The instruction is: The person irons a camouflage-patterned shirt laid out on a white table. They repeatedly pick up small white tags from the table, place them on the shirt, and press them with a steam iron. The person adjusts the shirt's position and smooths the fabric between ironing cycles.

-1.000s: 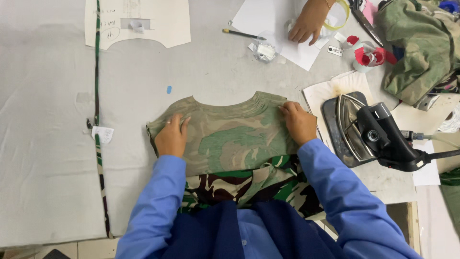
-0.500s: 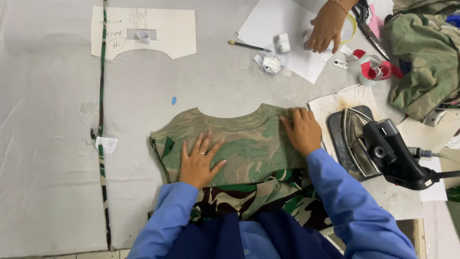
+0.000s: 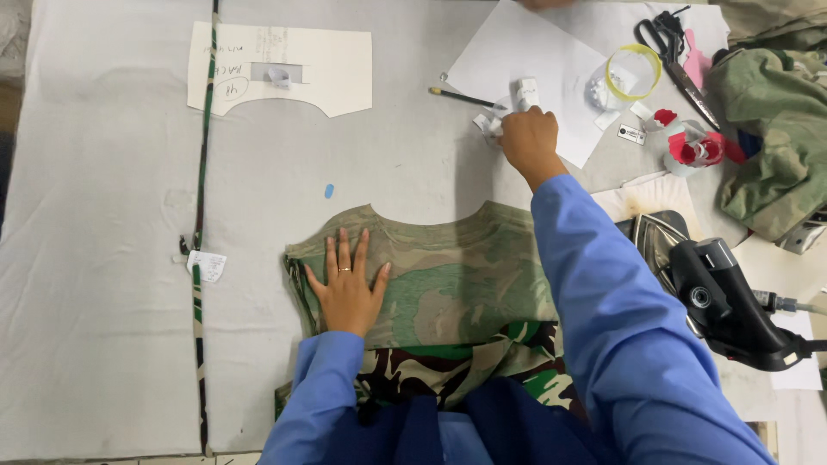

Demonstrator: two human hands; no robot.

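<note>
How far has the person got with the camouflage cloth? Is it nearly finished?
Done: the camouflage cloth lies spread flat on the grey table. In hand: the left hand presses it down, while the right hand reaches the small white tags by the paper. Left: no tag is on the cloth yet, and the iron sits unused.

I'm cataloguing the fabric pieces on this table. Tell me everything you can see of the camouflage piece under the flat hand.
The camouflage fabric piece lies flat on the grey table, faded green-tan side up, with a curved neckline cut in its far edge. Its near part shows darker, bolder camouflage in green, black and brown and runs under the person's blue sleeves. The left hand presses on its left part, fingers spread. An iron stands to its right.
</note>
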